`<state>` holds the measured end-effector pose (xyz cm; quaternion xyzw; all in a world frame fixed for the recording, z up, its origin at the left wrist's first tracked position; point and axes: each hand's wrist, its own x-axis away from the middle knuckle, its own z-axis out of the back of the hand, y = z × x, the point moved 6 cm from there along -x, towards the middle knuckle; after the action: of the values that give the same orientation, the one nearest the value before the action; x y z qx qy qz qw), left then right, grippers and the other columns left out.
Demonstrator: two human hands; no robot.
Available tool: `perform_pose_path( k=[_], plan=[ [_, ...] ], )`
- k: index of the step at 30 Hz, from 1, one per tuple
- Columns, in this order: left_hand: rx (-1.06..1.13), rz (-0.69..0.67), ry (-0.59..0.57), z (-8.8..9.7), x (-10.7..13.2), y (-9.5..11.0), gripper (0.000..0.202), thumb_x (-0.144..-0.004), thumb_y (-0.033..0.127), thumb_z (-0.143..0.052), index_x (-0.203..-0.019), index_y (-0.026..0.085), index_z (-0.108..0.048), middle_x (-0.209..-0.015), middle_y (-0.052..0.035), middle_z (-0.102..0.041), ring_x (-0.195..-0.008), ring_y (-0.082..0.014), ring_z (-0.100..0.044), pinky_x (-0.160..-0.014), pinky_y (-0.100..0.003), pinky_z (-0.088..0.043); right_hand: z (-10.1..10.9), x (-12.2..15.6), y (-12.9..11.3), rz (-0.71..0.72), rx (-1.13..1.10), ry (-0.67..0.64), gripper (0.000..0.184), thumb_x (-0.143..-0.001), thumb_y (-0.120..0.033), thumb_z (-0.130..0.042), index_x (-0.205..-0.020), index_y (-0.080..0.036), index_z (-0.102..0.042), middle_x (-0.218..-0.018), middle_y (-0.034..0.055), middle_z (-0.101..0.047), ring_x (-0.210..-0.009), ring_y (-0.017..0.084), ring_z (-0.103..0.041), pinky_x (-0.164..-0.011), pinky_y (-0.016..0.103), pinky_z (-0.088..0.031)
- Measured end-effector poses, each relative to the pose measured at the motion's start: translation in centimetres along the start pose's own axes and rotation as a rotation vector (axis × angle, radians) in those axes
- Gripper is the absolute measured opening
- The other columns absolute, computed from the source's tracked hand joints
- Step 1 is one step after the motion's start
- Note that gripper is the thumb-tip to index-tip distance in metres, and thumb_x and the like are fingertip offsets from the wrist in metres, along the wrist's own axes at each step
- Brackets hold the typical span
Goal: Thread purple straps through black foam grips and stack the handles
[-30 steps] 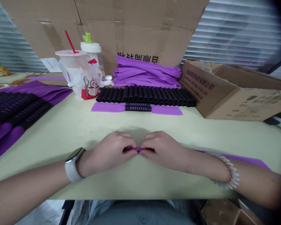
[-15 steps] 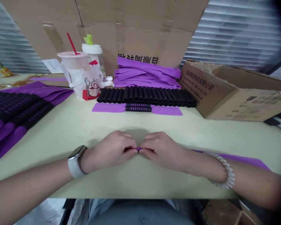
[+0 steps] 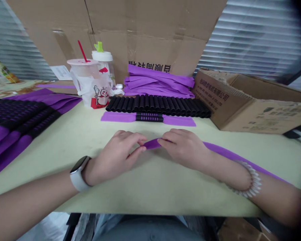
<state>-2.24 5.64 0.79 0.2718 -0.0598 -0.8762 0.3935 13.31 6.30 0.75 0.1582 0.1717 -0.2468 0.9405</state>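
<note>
A long purple strip (image 3: 152,144) is held above the middle of the table. My left hand (image 3: 122,149) pinches its end between thumb and fingertips. A short way along, my right hand (image 3: 184,145) grips the same strip with its fingers curled round it. The rest of the strip runs off to the right, behind my right forearm. Beyond my hands lie purple strips with black ribbed sleeves (image 3: 149,117) around their middle. Behind those sits a row of black foam tubes (image 3: 158,104).
A pile of purple strips (image 3: 158,82) lies at the back. An open cardboard box (image 3: 256,107) stands at right. Sleeved strips (image 3: 22,117) lie at left. A drink cup with a red straw (image 3: 86,83) and a white-lidded bottle (image 3: 104,57) stand at back left.
Both hands have moved up and slightly apart, so a short flat length of the strip now shows between them. My left fingers have loosened from a fist to a fingertip pinch.
</note>
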Motion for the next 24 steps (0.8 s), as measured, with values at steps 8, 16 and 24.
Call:
perform_pose_path(
  k=[8, 16, 24],
  plan=[
    [-0.053, -0.011, -0.273, -2.3, 0.0, -0.1, 0.014, -0.091, 0.021, -0.055, -0.096, 0.019, -0.068, -0.088, -0.0030, -0.068, -0.085, -0.0205, -0.063, -0.082, -0.038, -0.046, -1.5, 0.1, -1.4, -0.057, -0.325, -0.294, 0.015, -0.090, -0.024, -0.061, -0.094, -0.012, -0.070, -0.081, 0.0040, -0.059, -0.072, 0.018, -0.055, -0.066, 0.032, -0.045],
    [-0.076, 0.003, -0.279, -2.2, 0.1, 0.1, 0.017, -0.091, 0.025, -0.055, -0.095, 0.017, -0.069, -0.089, -0.0060, -0.064, -0.087, -0.0224, -0.061, -0.084, -0.041, -0.047, -2.5, -0.8, -0.9, -0.232, -0.548, -0.247, 0.009, -0.086, -0.010, -0.065, -0.092, -0.011, -0.071, -0.089, 0.0073, -0.061, -0.086, 0.019, -0.058, -0.083, 0.033, -0.047],
    [-0.065, -0.001, -0.297, -2.1, -0.2, -0.2, 0.014, -0.087, 0.026, -0.058, -0.093, 0.017, -0.068, -0.084, -0.0042, -0.063, -0.083, -0.0211, -0.060, -0.079, -0.037, -0.046, -2.5, -0.8, -1.1, -0.276, -0.518, -0.278, 0.009, -0.085, -0.011, -0.066, -0.094, -0.012, -0.069, -0.089, 0.0061, -0.060, -0.085, 0.019, -0.056, -0.081, 0.034, -0.047]
  ],
)
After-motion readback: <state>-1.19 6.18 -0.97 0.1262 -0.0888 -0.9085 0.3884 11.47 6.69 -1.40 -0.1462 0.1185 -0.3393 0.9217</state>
